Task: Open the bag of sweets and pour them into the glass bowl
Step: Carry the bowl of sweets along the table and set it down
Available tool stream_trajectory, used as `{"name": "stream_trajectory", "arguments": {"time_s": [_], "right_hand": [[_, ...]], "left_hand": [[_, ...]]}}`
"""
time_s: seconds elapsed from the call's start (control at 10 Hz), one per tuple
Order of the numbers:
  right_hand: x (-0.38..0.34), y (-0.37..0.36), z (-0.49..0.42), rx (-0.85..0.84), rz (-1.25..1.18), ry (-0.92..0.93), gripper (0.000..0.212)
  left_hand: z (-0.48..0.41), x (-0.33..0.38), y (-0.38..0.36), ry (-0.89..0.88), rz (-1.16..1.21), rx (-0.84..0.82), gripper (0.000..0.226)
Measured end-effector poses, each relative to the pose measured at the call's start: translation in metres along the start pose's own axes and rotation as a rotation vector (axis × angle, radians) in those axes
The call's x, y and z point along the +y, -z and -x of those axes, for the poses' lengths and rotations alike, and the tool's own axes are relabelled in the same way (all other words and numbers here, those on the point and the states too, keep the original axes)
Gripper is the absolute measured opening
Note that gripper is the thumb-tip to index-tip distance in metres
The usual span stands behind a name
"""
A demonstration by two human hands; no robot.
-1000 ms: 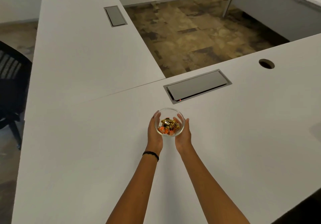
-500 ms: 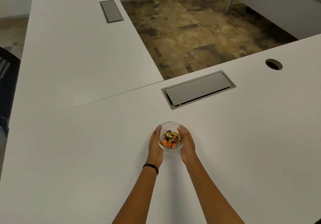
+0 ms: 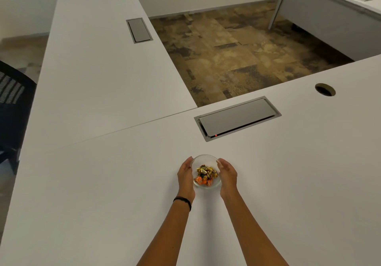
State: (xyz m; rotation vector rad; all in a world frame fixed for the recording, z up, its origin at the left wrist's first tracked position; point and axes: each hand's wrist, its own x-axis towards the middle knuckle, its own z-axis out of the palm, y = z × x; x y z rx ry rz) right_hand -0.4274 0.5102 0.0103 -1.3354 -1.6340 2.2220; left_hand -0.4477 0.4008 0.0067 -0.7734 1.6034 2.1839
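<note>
A small glass bowl point(image 3: 206, 185) rests on the white desk point(image 3: 288, 183), a little in front of me. It holds several wrapped sweets point(image 3: 206, 175), gold ones at the back and orange ones at the front. My left hand point(image 3: 185, 176) cups the bowl's left side and my right hand point(image 3: 227, 173) cups its right side, fingers flat against the glass. A black band circles my left wrist. No sweet bag is in view.
A grey cable hatch point(image 3: 237, 117) is set into the desk just beyond the bowl, and a round cable hole point(image 3: 325, 89) lies at the far right. A second white desk point(image 3: 99, 69) joins on the left. A black chair point(image 3: 12, 92) stands at the left edge.
The bowl, held between both hands, has come a little nearer to me and away from the cable hatch. My hands have stayed at its sides.
</note>
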Motion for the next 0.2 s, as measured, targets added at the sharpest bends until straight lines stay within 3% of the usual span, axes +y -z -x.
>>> {"name": "stream_trajectory", "arguments": {"time_s": [0.2], "right_hand": [[-0.016,-0.017,0.028,0.171,0.187,0.15,0.036]], "left_hand": [[0.018,0.031,0.012,-0.159,-0.258,0.028,0.04]]}}
